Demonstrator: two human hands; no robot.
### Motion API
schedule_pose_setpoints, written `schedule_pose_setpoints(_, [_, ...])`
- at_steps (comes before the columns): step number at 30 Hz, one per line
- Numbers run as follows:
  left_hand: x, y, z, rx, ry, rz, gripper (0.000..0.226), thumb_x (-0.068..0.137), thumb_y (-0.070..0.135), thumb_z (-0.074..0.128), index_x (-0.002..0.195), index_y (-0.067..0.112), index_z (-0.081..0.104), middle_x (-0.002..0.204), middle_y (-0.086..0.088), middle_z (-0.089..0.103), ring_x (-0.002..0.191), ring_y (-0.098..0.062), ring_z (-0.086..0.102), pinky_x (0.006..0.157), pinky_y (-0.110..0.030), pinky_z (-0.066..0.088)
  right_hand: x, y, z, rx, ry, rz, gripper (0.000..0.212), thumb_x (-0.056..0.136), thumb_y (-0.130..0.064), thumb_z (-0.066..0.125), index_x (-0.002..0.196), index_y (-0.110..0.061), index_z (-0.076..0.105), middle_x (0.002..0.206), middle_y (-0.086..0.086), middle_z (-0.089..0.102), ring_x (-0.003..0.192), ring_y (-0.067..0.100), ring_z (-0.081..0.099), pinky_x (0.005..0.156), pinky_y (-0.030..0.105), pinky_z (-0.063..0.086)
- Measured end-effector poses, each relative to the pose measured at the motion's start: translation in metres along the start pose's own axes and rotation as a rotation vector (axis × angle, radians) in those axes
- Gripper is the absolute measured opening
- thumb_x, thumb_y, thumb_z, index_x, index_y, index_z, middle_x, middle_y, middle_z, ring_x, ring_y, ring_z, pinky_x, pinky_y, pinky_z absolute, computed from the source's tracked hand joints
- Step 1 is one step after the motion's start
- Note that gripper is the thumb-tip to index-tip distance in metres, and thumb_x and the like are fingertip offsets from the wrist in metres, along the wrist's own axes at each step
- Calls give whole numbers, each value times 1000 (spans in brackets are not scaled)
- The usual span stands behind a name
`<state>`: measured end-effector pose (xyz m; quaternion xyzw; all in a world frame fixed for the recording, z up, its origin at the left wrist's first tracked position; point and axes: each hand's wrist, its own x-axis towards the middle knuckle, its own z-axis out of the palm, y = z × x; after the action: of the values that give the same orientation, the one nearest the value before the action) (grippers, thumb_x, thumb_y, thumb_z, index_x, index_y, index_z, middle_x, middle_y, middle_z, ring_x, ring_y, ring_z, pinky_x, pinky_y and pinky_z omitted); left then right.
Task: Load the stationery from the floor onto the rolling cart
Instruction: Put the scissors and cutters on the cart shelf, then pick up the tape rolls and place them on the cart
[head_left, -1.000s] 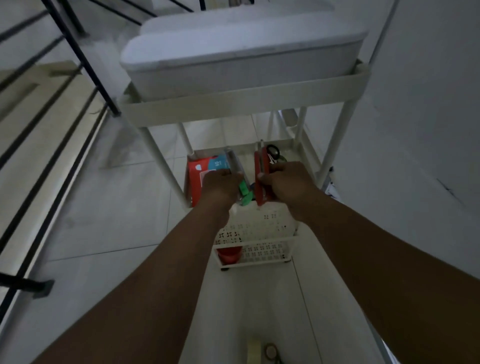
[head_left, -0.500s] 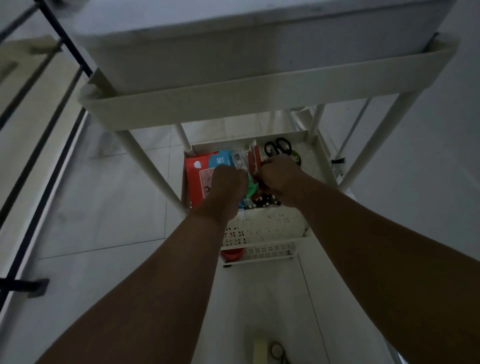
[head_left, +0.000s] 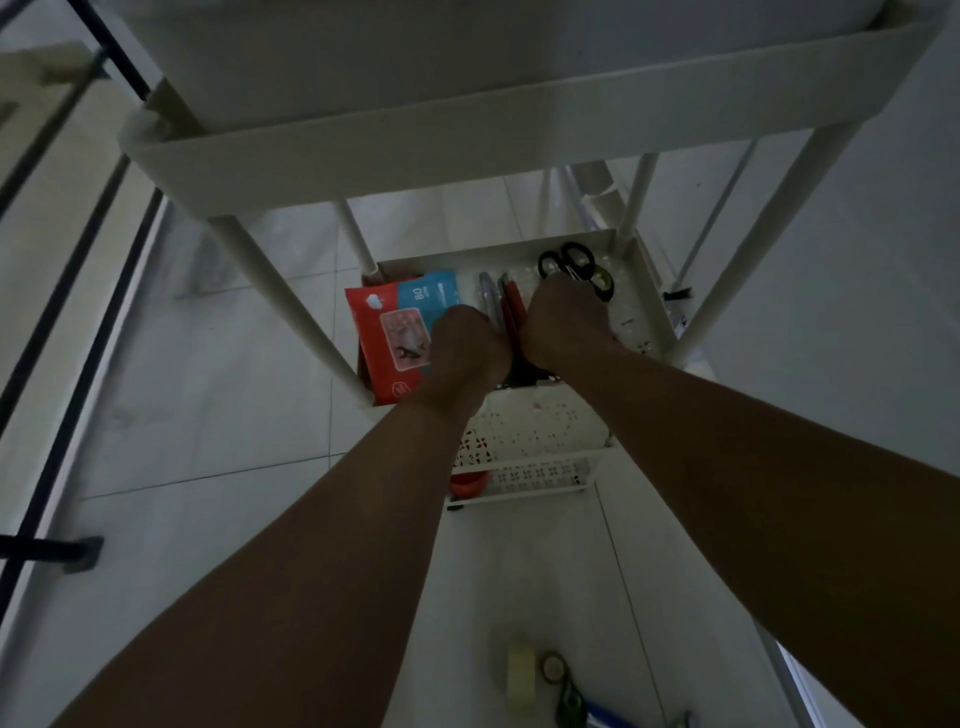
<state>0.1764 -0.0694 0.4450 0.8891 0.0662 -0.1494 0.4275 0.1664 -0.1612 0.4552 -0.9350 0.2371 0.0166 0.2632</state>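
While both arms reach down under the top tier of the white rolling cart (head_left: 363, 161), the two hands sit side by side over its middle shelf (head_left: 647, 291). Seen only from the back, the left hand (head_left: 467, 345) has its knuckles up and its fingers tucked out of sight, so whether it grips anything cannot be told. Likewise the right hand (head_left: 563, 325) is bunched with its fingers hidden beneath it, and I cannot tell if it holds something. Between the hands lies a bundle of pens (head_left: 501, 301), some clear and some red, long axis running from the near edge of the shelf toward the far edge, their far ends pointing away from the person. Just left of them a red and blue wipes packet (head_left: 400, 322) lies flat on the shelf, partly under the left hand. At the far right corner black-handled scissors (head_left: 569, 260) rest with their loops toward the far wall, next to a dark tape roll (head_left: 603, 283). Lower down, a red item (head_left: 467, 483) shows on the bottom shelf. On the floor (head_left: 234, 389) near the person lie a pale tape roll (head_left: 521, 675), a smaller tape ring (head_left: 553, 666) just beside it and a blue item (head_left: 605, 716)
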Motion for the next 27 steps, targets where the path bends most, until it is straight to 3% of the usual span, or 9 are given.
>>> schedule_pose_setpoints(3, [-6,-1,-1,136,79,97,32,89,6,58,120,1,54,116,-18,61,102,-33,62,89,-45,55,-3,8,4,-44,57,-63,16,91,-9,55,101,2,62,107,17,66,98,28,64,67,27,40])
schedule_pose_setpoints(5, [-6,-3,-3,288,96,176,30,88,7,58,118,2,59,116,-17,63,104,-33,62,89,-39,53,-2,16,6,-67,29,-71,16,86,-2,59,100,2,64,105,17,66,98,29,64,68,26,43])
schedule_pose_setpoints(10, [-8,-10,0,363,20,311,24,88,-2,55,109,0,68,116,-20,66,100,-30,67,84,-39,57,3,28,1,-34,-79,-100,16,82,-6,65,94,-1,73,99,14,72,92,26,68,84,36,57])
schedule_pose_setpoints(14, [-9,-12,-1,257,77,314,27,88,-1,53,111,5,65,119,-13,66,100,-24,66,85,-37,57,-3,29,-7,53,-81,-108,18,84,-3,59,91,-1,75,92,14,74,87,25,70,82,39,59])
schedule_pose_setpoints(17, [-19,-8,-2,138,158,357,23,91,2,49,107,5,66,109,-13,68,88,-20,67,79,-34,58,-10,29,-14,179,-76,-59,16,85,-5,60,93,-1,74,91,13,73,84,24,70,78,38,60])
schedule_pose_setpoints(20, [-31,0,-1,90,177,441,21,93,4,47,102,5,67,100,-9,68,75,-11,61,69,-17,53,-21,25,-23,295,-77,-39,19,88,-7,56,94,3,72,93,19,72,85,30,70,76,42,60])
schedule_pose_setpoints(21, [-34,1,0,45,156,435,21,93,5,49,101,6,67,100,-8,68,76,-10,61,70,-17,54,-25,25,-26,326,-62,-40,21,89,-8,55,94,4,71,93,20,72,86,31,70,76,44,59])
schedule_pose_setpoints(24, [-45,2,3,-234,16,290,21,91,6,52,106,7,67,103,-13,70,89,-21,69,80,-38,60,-40,27,-29,387,-49,-31,23,88,-12,55,95,1,72,92,19,72,85,30,70,76,46,59])
schedule_pose_setpoints(27, [-68,-4,6,-406,-113,173,23,94,7,51,113,5,62,100,-14,71,83,-22,71,70,-32,60,-60,39,-29,495,-29,8,21,87,-8,54,95,0,72,89,18,73,79,29,72,67,47,60])
